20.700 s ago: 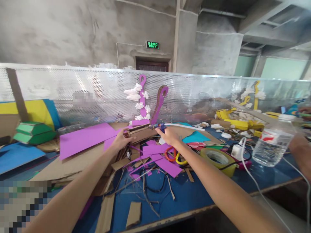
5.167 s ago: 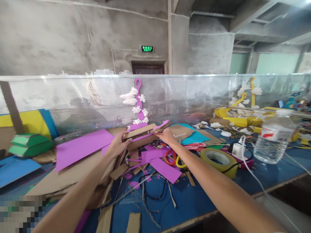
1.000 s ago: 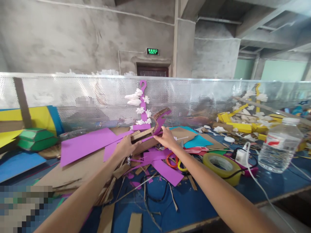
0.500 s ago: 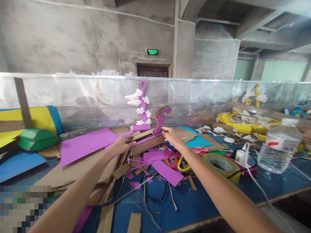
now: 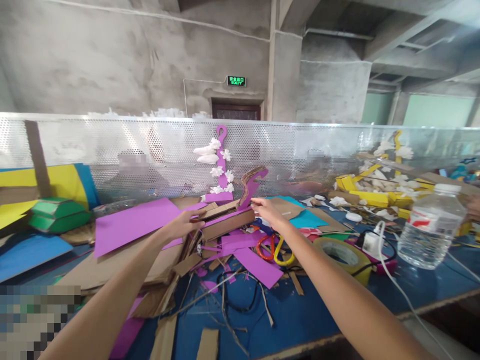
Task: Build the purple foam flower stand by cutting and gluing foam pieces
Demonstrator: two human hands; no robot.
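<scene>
A long cardboard model [image 5: 228, 224] with a brown side and purple paper edges lies in the middle of the table. At its right end stands a hooked purple cardboard piece [image 5: 250, 189] with brown corrugated edges, leaning right. My left hand [image 5: 184, 224] grips the model's left end, its fingertips partly hidden. With fingers closed at the base of the hooked piece, my right hand [image 5: 269, 211] steadies the right end. Purple paper scraps [image 5: 258, 267] and scissors [image 5: 284, 252] with red and yellow handles lie just in front.
Behind stands a purple hooked strip with white flowers [image 5: 222, 160] before a perforated metal screen [image 5: 165, 150]. Purple sheet [image 5: 135, 222] and green cardboard shape [image 5: 58, 215] lie left. To the right are tape roll [image 5: 343, 257], white charger [image 5: 371, 243] with cable, and water bottle [image 5: 431, 230].
The hooked piece has shifted slightly right and down at its top. Both hands keep their places on the model, with only small finger shifts.
</scene>
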